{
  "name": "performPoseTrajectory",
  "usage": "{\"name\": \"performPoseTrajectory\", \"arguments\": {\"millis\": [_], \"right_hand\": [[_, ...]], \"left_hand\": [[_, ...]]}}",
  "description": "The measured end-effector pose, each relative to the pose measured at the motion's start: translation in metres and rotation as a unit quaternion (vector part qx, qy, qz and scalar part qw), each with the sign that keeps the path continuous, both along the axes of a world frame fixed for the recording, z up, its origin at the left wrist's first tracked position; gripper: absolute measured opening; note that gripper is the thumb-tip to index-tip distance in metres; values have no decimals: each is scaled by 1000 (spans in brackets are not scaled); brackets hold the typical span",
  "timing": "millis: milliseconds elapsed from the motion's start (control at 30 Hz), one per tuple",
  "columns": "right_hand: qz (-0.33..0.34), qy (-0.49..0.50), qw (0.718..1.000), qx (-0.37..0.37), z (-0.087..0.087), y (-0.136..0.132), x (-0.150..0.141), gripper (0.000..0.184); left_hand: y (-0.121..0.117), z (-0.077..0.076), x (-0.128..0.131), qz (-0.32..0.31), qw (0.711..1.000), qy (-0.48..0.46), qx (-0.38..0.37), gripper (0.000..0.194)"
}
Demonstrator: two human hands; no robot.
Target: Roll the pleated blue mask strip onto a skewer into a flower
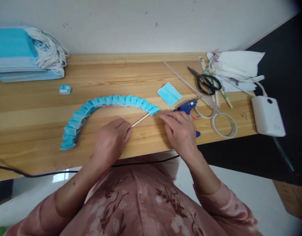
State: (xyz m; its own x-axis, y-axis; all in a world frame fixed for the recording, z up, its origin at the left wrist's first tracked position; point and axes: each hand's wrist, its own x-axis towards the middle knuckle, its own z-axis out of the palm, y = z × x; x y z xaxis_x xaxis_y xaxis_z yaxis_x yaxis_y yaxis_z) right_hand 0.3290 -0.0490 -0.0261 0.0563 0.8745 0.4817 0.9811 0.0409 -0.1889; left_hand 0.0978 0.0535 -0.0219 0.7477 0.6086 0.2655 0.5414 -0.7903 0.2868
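My left hand (112, 137) is closed around a thin pale stick (140, 120) that slants up to the right. The stick's tip meets the right end of a curved chain of pleated light-blue pieces (108, 101), which arches across the table. Just right of that end is my right hand (181, 131), fingers drawn together and pointing left; what they hold, if anything, is hidden. A blue glue gun (187, 106) lies partly behind this hand. Above it is a flat light-blue rectangle (169, 94).
Stacked blue masks (15, 55) stand far left, with a small folded blue piece (65, 89) nearby. To the right are black scissors (206, 82), a tape roll (224, 125), wrapped sticks (216, 95), white sheets (239, 65) and a white power bank (268, 116). A black cable (146, 162) runs along the front edge.
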Motion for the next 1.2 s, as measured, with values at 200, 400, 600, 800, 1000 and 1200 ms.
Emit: {"name": "performPoseTrajectory", "arguments": {"millis": [200,400,600,800,1000,1200], "right_hand": [[9,-21,1000,4,3,4,-5,31],[-8,-22,1000,-6,5,8,-5,28],[-27,-26,998,-41,7,20,-1,24],[-28,-31,998,-44,14,28,-1,21],[-37,-24,998,-35,11,20,-4,22],[-8,-28,999,-37,7,28,-3,21]], "left_hand": [[-1,-2,-1,-1,1000,-13,-14,28],[1,0,-2,-5,1000,-6,-31,30],[3,2,-1,-4,999,1,-40,26],[4,3,0,-4,999,10,-45,27],[6,4,0,-4,998,15,-62,27],[7,6,1,2,996,18,-92,26]]}}
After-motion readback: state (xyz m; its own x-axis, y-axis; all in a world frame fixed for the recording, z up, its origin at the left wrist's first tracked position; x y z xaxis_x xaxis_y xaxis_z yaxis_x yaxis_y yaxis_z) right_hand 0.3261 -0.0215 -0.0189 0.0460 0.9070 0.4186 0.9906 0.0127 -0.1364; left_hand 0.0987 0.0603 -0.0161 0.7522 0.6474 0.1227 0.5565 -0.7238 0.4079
